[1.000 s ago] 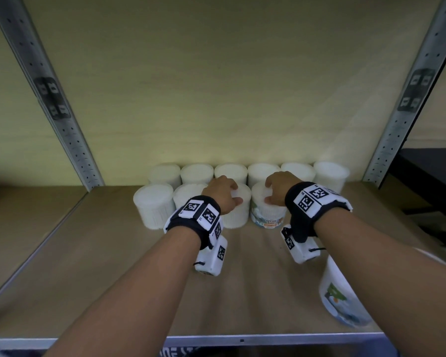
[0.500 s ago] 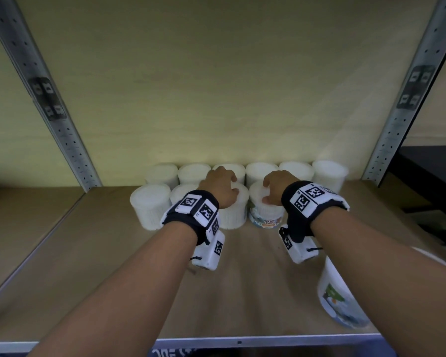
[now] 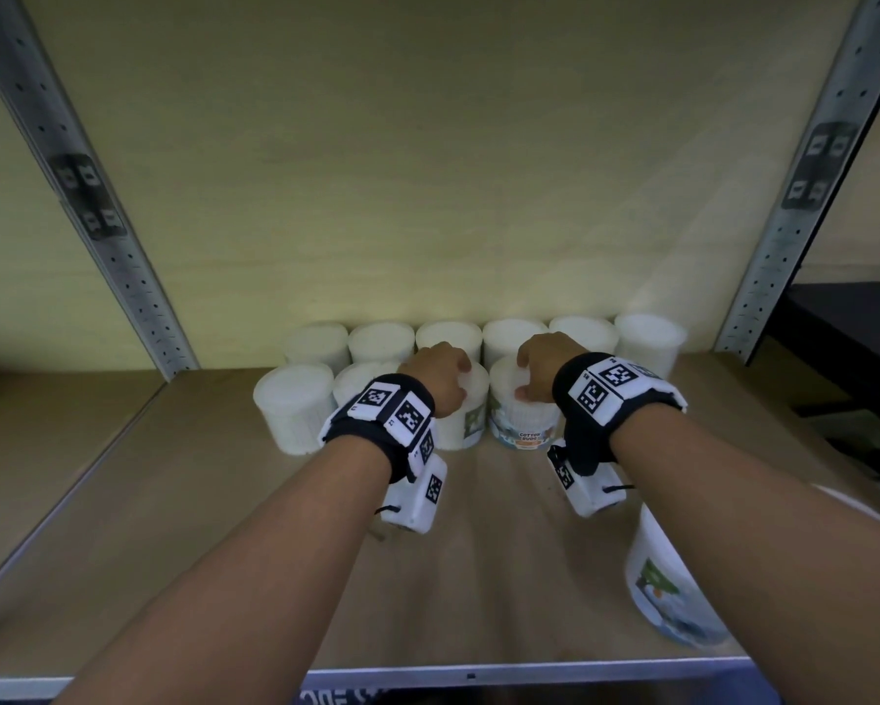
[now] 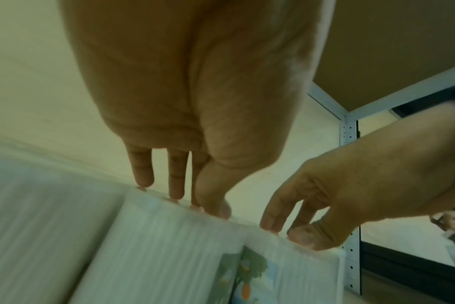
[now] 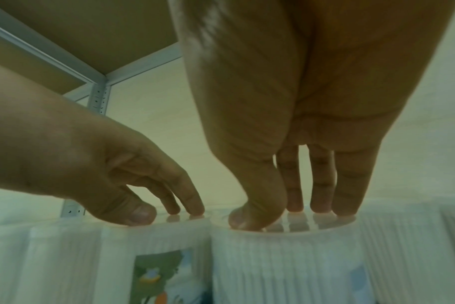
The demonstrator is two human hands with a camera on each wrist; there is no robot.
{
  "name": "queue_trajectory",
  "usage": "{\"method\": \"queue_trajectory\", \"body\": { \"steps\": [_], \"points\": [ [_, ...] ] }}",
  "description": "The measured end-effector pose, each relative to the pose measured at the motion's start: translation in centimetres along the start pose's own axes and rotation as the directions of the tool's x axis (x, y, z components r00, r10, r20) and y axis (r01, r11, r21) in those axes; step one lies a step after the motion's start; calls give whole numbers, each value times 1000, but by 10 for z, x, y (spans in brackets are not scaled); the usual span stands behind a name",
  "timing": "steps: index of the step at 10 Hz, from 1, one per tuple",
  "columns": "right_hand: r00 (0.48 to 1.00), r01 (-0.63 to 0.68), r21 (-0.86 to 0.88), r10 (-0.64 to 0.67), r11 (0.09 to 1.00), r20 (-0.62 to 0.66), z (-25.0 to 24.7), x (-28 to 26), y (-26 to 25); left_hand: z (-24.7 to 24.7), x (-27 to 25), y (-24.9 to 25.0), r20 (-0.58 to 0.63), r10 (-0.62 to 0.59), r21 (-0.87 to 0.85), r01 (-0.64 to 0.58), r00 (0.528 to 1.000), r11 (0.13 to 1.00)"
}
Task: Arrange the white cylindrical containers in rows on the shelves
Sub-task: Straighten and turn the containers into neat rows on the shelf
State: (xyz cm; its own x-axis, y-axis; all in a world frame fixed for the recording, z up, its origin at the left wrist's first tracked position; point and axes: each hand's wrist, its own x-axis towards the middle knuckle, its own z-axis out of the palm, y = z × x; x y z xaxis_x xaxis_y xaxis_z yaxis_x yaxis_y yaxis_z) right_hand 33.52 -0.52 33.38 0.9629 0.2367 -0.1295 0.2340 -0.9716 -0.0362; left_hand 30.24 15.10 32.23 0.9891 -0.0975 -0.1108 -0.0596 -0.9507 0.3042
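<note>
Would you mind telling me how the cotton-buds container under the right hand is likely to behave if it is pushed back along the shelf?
The cotton-buds container stands upright on a flat base, so it should slide, not roll. Packed with buds, it is probably light. The right hand touches only its lid; a high push might tip it.

Stockroom or shop storage bay, by the look. Boltless metal racking: perforated grey uprights (image 3: 117, 277) left and right, wooden shelf board (image 3: 183, 501) with metal front edge, another board overhead. Identical white tubs of cotton buds (image 3: 521, 424) stocked in two rows at the far side against a pale back panel (image 3: 427, 170). Dark racking off right.
</note>
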Motion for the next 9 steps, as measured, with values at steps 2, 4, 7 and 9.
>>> {"method": "queue_trajectory", "body": {
  "steps": [2,4,7,9],
  "points": [
    [1000,4,-4,-4,1000,-5,1,0,0,-10,-3,0,63,32,-40,-30,997,999],
    [1000,9,-5,-9,1000,-1,1,1,0,5,-2,1,-200,-51,-20,48,978,999],
    [1000,14,-6,-14,1000,2,2,3,2,10,2,1,-174,-62,48,71,983,996],
    [1000,15,-9,-15,1000,3,2,3,2,4,3,-1,-75,-24,19,26,997,999]
  ]
}}
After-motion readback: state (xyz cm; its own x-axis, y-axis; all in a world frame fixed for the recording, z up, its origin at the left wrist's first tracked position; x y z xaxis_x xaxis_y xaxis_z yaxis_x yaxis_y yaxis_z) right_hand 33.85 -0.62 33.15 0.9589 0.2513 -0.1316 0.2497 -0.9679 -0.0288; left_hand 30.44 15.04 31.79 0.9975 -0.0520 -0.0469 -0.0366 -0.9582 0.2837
